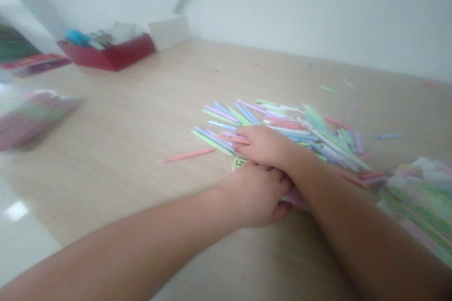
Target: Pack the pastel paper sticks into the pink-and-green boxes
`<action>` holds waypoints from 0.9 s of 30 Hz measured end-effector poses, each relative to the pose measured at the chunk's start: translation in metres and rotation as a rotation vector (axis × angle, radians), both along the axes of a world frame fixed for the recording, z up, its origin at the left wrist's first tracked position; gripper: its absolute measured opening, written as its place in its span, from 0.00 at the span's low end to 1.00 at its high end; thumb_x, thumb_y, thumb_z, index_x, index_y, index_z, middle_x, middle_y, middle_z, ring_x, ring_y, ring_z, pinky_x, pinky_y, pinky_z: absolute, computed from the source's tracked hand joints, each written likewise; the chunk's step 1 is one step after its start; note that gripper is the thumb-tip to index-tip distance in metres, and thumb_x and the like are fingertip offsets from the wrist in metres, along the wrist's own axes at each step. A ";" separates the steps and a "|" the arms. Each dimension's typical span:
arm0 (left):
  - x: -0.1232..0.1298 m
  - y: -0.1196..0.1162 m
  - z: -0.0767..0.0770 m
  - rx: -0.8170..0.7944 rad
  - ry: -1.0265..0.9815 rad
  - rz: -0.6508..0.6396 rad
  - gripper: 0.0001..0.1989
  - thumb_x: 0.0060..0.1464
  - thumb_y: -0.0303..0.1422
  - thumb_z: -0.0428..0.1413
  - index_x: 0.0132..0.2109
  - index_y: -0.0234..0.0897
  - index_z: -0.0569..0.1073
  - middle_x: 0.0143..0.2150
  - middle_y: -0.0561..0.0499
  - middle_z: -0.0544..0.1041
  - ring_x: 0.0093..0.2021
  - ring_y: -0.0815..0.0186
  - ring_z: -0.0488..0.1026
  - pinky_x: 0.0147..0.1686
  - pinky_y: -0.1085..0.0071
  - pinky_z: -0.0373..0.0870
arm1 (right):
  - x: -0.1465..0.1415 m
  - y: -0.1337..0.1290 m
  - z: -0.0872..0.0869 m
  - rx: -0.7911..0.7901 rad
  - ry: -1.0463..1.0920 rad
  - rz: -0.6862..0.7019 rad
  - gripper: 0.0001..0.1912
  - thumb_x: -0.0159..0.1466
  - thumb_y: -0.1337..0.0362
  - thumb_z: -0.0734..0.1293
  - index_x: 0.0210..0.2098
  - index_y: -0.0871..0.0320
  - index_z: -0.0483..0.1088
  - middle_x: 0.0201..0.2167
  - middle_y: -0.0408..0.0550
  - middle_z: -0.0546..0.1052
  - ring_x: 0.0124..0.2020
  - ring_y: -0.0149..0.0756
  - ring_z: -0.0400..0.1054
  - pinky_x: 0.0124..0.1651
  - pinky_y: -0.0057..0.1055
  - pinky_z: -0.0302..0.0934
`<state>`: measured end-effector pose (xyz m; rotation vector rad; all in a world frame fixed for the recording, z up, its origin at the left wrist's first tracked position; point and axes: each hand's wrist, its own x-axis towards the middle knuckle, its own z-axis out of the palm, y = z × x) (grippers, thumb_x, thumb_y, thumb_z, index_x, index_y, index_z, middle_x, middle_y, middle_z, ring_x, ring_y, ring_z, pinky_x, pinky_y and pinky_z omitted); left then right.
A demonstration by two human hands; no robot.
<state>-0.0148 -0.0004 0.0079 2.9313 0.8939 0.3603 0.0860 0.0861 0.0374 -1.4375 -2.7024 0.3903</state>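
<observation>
My left hand (256, 193) is closed around something pinkish-purple (296, 198), which sticks out beyond its fingers and is too blurred to name. A green card (238, 163) with a "5" shows at its upper side. Just above it my right hand (263, 145) is closed over the left end of the pile, its fingers round several pastel sticks (231, 138). The loose pile of pink, blue, green, white and purple sticks (318, 134) spreads to the right, partly behind my right forearm. One pink stick (187, 155) lies apart on the left.
A red box (116, 55) of mixed items stands at the back left by a white panel (170, 33). Blurred plastic packs of sticks lie at the left (31, 117) and right (420, 197). Small scraps and a blue stick (390, 136) dot the wooden table (148, 117).
</observation>
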 end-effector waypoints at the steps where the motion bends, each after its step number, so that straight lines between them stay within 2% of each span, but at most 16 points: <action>1: 0.000 0.000 0.000 -0.003 0.001 0.000 0.22 0.65 0.42 0.56 0.57 0.32 0.79 0.56 0.39 0.80 0.55 0.48 0.77 0.58 0.52 0.73 | 0.000 0.000 0.000 -0.007 -0.003 0.001 0.10 0.69 0.54 0.65 0.42 0.52 0.75 0.41 0.47 0.83 0.37 0.41 0.73 0.33 0.31 0.54; 6: 0.001 -0.002 0.002 -0.011 0.020 -0.003 0.23 0.65 0.42 0.56 0.58 0.30 0.78 0.58 0.39 0.79 0.59 0.49 0.75 0.62 0.54 0.70 | 0.002 0.000 0.003 -0.023 -0.029 0.010 0.12 0.66 0.53 0.68 0.45 0.51 0.76 0.43 0.48 0.84 0.37 0.42 0.74 0.33 0.31 0.55; 10: 0.001 -0.003 0.002 -0.023 0.014 -0.005 0.22 0.64 0.42 0.58 0.57 0.31 0.78 0.58 0.39 0.79 0.58 0.50 0.75 0.60 0.55 0.71 | 0.002 0.001 0.003 -0.026 -0.056 -0.007 0.14 0.64 0.53 0.70 0.47 0.52 0.77 0.43 0.50 0.84 0.39 0.44 0.76 0.34 0.32 0.56; 17: 0.001 -0.002 -0.001 0.003 0.000 -0.008 0.23 0.64 0.43 0.57 0.57 0.31 0.78 0.58 0.39 0.79 0.59 0.48 0.74 0.61 0.53 0.69 | 0.005 0.003 0.003 0.008 -0.075 -0.029 0.12 0.66 0.59 0.67 0.47 0.52 0.77 0.44 0.50 0.84 0.39 0.44 0.76 0.35 0.32 0.57; 27: 0.000 -0.002 -0.001 0.008 -0.019 -0.010 0.21 0.64 0.43 0.58 0.56 0.32 0.78 0.56 0.41 0.79 0.57 0.49 0.75 0.60 0.51 0.70 | 0.006 0.003 0.003 0.051 -0.073 -0.041 0.12 0.70 0.60 0.63 0.46 0.53 0.77 0.44 0.53 0.84 0.40 0.46 0.76 0.35 0.35 0.55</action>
